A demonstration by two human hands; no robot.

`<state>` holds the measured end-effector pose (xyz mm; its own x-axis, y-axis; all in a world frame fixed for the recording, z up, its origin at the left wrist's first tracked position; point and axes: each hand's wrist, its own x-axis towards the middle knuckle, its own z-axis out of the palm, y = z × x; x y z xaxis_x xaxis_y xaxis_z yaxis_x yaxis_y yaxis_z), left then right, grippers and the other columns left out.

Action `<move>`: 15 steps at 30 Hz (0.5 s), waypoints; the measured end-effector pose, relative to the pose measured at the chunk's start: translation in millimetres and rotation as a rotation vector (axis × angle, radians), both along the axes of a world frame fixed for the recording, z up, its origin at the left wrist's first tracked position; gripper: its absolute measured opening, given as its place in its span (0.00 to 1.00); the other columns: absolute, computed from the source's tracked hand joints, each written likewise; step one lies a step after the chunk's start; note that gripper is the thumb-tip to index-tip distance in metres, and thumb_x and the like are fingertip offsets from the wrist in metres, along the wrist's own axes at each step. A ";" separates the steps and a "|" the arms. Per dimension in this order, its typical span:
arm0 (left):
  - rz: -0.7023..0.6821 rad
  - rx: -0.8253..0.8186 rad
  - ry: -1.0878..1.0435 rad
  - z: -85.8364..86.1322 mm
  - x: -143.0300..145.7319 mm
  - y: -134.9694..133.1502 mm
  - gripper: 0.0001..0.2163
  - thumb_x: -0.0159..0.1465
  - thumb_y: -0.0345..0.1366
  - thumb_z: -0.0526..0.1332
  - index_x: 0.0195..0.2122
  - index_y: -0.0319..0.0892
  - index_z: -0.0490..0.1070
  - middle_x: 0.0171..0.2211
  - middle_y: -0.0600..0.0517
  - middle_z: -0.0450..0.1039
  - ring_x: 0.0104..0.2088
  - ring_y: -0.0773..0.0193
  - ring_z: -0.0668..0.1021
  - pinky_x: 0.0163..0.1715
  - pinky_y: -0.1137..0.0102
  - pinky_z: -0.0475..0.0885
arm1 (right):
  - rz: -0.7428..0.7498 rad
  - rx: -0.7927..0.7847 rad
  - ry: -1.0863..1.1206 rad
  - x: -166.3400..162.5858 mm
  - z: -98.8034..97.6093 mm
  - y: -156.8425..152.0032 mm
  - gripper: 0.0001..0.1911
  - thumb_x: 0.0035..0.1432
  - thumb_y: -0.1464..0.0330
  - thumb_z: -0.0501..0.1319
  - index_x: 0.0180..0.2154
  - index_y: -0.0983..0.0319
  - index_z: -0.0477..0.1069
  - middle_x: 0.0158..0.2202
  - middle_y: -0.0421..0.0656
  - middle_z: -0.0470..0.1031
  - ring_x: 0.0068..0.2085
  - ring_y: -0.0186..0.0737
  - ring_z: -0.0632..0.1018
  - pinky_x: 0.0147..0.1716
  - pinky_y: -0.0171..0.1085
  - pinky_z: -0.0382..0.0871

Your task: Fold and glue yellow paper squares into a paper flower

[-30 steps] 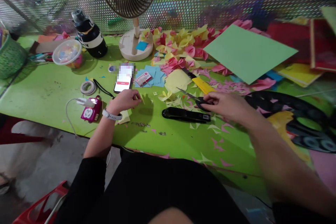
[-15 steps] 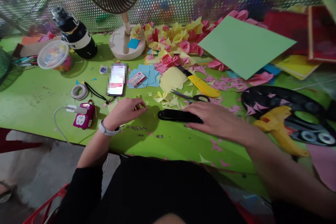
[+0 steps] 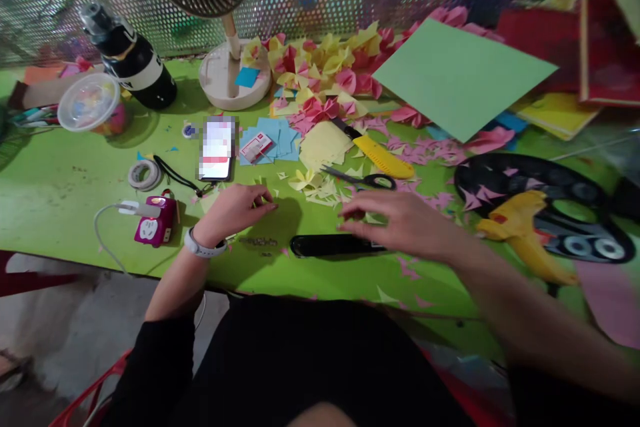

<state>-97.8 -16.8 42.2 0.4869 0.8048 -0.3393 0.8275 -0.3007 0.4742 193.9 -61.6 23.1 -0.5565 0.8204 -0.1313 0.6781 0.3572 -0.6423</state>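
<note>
My left hand (image 3: pixel 235 210), with a white band on the wrist, rests on the green table (image 3: pixel 65 193). Its fingers are curled together at the tips, pinching what looks like a small yellow paper piece. My right hand (image 3: pixel 400 220) hovers low with fingers stretched to the left and slightly blurred. Its lower edge lies over the right end of a black stapler (image 3: pixel 325 245) near the table's front edge. Black-handled scissors (image 3: pixel 367 180) lie just beyond the right hand's fingers among yellow paper scraps (image 3: pixel 315 183).
A yellow utility knife (image 3: pixel 383 157), yellow squares (image 3: pixel 325 143), blue squares (image 3: pixel 283 140), a phone (image 3: pixel 217 150) and a tape roll (image 3: pixel 144 175) lie mid-table. A pink plug (image 3: pixel 150 227) sits left. Fan base (image 3: pixel 227 83), black bottle (image 3: pixel 133 67), folded paper pile (image 3: pixel 320 73), green sheet (image 3: pixel 460 77), yellow glue gun (image 3: pixel 525 233).
My right hand let go of the scissors, which now lie on the table, and came down on the stapler. The stapler has slid nearer the table's front edge. The left hand barely moved.
</note>
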 end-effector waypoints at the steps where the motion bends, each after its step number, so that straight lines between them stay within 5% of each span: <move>1: -0.001 0.005 -0.007 -0.1 0.6 -0.3 0.12 0.66 0.43 0.59 0.39 0.41 0.77 0.34 0.49 0.81 0.29 0.64 0.78 0.28 0.71 0.64 | -0.076 -0.011 0.001 -2.1 -3.0 7.8 0.14 0.65 0.56 0.58 0.41 0.57 0.77 0.40 0.45 0.80 0.38 0.43 0.79 0.37 0.43 0.73; 8: -0.006 0.027 -0.093 -3.7 -0.3 -1.6 0.11 0.66 0.42 0.59 0.39 0.41 0.76 0.35 0.48 0.81 0.31 0.63 0.79 0.29 0.71 0.67 | -0.140 -0.100 -0.164 -21.5 -31.6 37.2 0.08 0.61 0.62 0.65 0.33 0.59 0.75 0.34 0.45 0.79 0.32 0.41 0.77 0.28 0.39 0.71; 15: -0.006 0.033 -0.153 -9.1 1.3 -2.4 0.11 0.66 0.42 0.59 0.40 0.41 0.77 0.35 0.48 0.81 0.32 0.62 0.80 0.30 0.71 0.68 | -0.169 -0.174 -0.057 -20.1 -22.5 30.5 0.11 0.61 0.59 0.63 0.32 0.60 0.74 0.32 0.44 0.79 0.30 0.40 0.78 0.28 0.39 0.69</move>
